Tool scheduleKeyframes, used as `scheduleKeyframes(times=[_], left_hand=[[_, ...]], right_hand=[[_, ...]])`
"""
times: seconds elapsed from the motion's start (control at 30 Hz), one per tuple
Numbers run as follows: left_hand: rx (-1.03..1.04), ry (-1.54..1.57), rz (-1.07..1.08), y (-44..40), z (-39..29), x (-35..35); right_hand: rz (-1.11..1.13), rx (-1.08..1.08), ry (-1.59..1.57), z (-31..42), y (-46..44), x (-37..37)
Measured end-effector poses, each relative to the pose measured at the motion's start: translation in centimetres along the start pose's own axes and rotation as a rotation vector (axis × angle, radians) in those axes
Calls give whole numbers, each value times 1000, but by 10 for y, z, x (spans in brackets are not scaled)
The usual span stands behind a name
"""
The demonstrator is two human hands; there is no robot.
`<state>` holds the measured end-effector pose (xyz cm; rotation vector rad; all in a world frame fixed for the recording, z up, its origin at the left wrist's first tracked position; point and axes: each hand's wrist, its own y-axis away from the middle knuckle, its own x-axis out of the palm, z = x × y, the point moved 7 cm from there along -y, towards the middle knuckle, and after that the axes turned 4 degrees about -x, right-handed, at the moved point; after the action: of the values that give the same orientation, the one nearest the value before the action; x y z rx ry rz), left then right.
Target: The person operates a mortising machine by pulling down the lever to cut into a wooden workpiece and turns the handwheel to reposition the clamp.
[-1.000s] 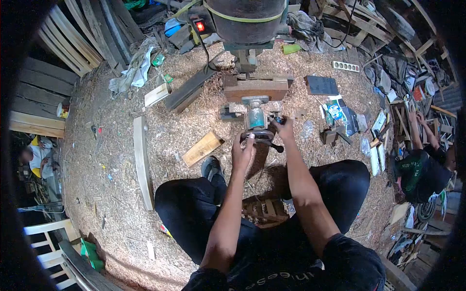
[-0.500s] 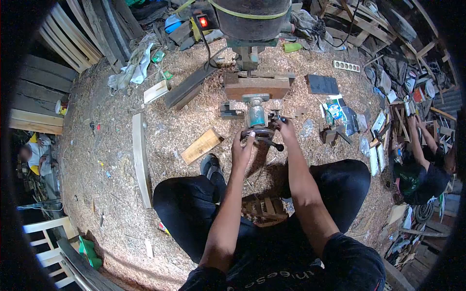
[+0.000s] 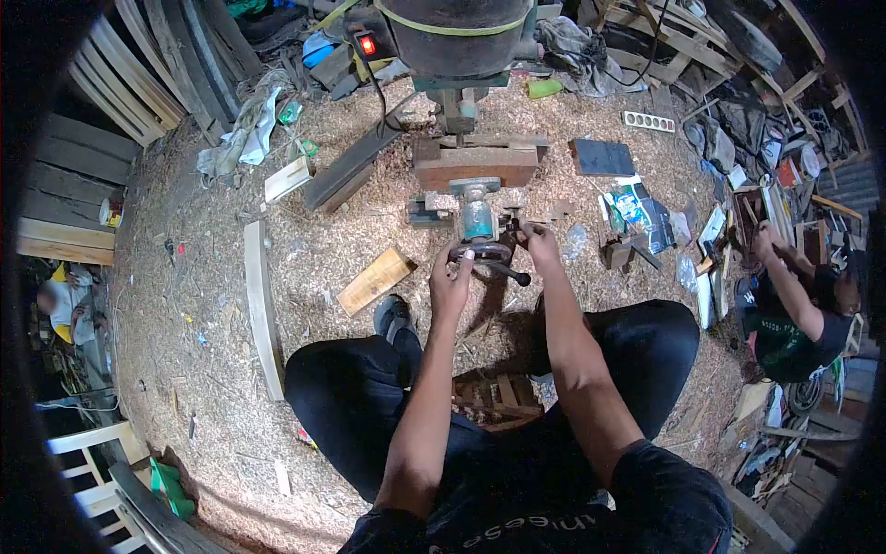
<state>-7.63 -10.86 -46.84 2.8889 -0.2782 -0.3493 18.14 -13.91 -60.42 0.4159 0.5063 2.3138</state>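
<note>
My left hand [image 3: 450,279] is closed on the rim of a dark round handwheel [image 3: 482,252] at the front of a green and grey machine vise [image 3: 477,220]. To the right, my right hand [image 3: 538,244] pinches a small dark handle [image 3: 512,222] beside the vise body. A reddish-brown wooden block [image 3: 476,169] lies across the machine just beyond the vise. Over the block hangs the spindle head [image 3: 459,113], under a dark motor housing [image 3: 457,37]. A crank lever [image 3: 517,276] sticks out from the wheel toward the lower right.
Wood chips cover the floor [image 3: 323,258]. Around the machine lie a short light board [image 3: 377,281], a long pale board [image 3: 263,309], a dark beam [image 3: 355,166], a black box [image 3: 602,157] and a power strip [image 3: 649,121]. One person [image 3: 798,314] sits at right, another [image 3: 69,305] at far left.
The whole view has shifted slightly, with the machine now a little further left. My left hand stays on the wheel; my right fingers have moved slightly at the small handle. The person at right has moved their arms.
</note>
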Motion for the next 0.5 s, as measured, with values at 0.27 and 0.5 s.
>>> scheduleKeyframes(times=[0.27,0.5], left_hand=[[18,64,-11,0,-2,1],[25,30,52,0,-11,-2]], right_hand=[[-305,-498,670,-27,-27,2],[37,-26,60,-9,-18,-5]])
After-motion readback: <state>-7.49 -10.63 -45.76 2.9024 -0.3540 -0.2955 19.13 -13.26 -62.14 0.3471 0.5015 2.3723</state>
